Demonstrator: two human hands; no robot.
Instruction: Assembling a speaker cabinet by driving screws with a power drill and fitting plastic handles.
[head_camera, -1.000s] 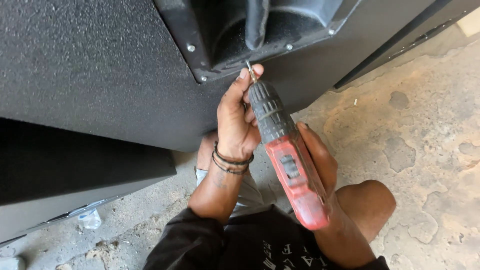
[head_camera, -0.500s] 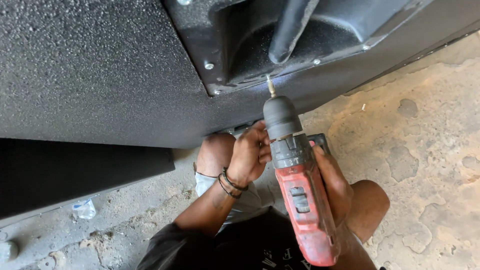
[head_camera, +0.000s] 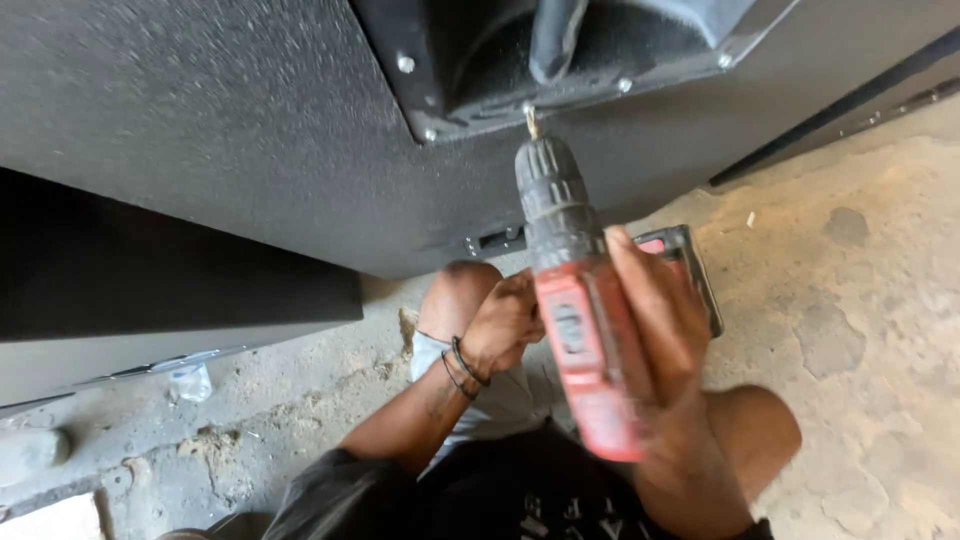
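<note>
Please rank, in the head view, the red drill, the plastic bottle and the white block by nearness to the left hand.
From the left hand:
1. Red drill, just to its right, beside the fingers.
2. Plastic bottle, on the floor to its left.
3. White block, at the bottom-left corner.

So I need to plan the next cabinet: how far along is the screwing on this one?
Done: screws already sit in the black frame. In hand: the right hand holds the red drill, its bit at the frame's lower edge; the left hand is off it. Left: whether any holes remain unfilled can't be told.
</note>
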